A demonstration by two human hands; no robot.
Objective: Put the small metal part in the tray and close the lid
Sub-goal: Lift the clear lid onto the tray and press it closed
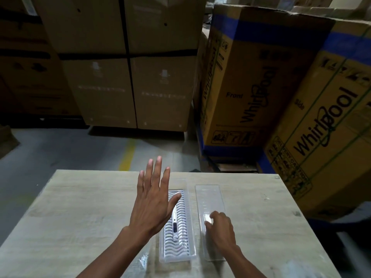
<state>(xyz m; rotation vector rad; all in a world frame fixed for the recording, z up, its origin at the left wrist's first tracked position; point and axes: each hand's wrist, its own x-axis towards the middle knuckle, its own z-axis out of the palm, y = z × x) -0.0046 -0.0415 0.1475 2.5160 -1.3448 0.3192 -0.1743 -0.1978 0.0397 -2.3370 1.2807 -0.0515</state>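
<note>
A clear plastic tray (pixel 180 243) with a wavy ribbed base lies on the table, its long side running away from me. A small metal part (pixel 174 223) with a dark oval spot rests in it, near the left side. The clear lid (pixel 208 199) lies flat and open to the right of the tray, joined along a hinge. My left hand (pixel 152 199) hovers flat with fingers spread over the tray's far left part, holding nothing. My right hand (pixel 220 225) rests on the lid's near half with fingers curled against its surface.
The pale wooden table (pixel 80 217) ends at a far edge just beyond the tray. Large cardboard boxes (pixel 261 81) stand on the floor behind and to the right, close to the table's right corner. A crumpled clear wrapper (pixel 143 261) lies near the tray's front left.
</note>
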